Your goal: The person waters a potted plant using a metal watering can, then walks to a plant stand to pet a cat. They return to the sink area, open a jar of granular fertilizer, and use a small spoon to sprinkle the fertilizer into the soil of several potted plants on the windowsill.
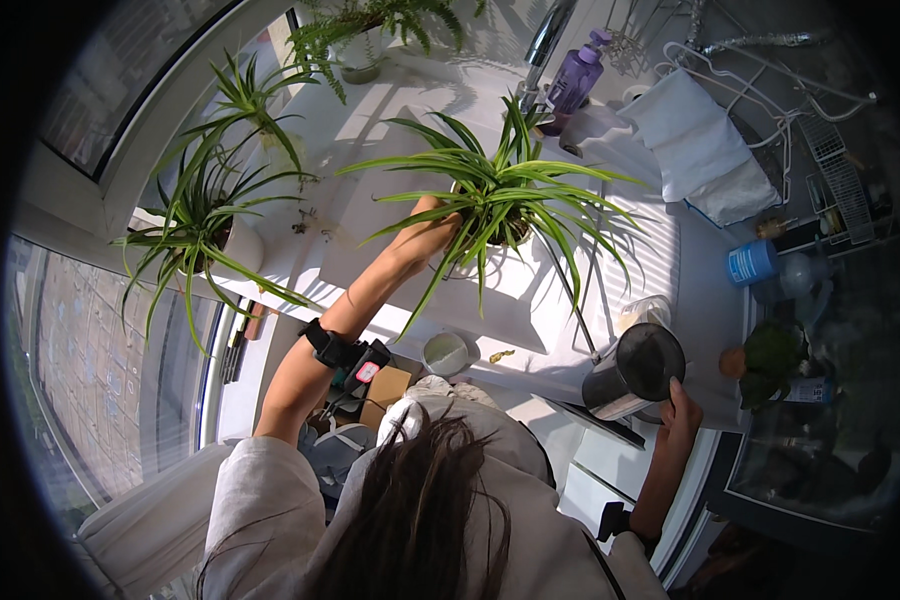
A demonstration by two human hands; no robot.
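A spider plant with striped green leaves [510,195] stands in a pale pot [521,247] over a white sink [412,300]. At the pot's left rim, my left hand [429,229] grips the potted plant, its fingertips partly covered by leaves. My right hand [681,416] holds a dark-topped metal watering can [649,364] by its far side; the handle is mostly hidden. From the can a long thin spout [581,322] reaches up toward the pot, its tip lost among the leaves. Whether water flows cannot be made out.
Two more spider plants [236,244] [259,105] and a fern [379,30] line the window side. Behind the sink are a chrome faucet [547,37] and a purple pump bottle [574,79]. A clear cup [445,352] sits at the front edge. Cloths [694,142] hang at right.
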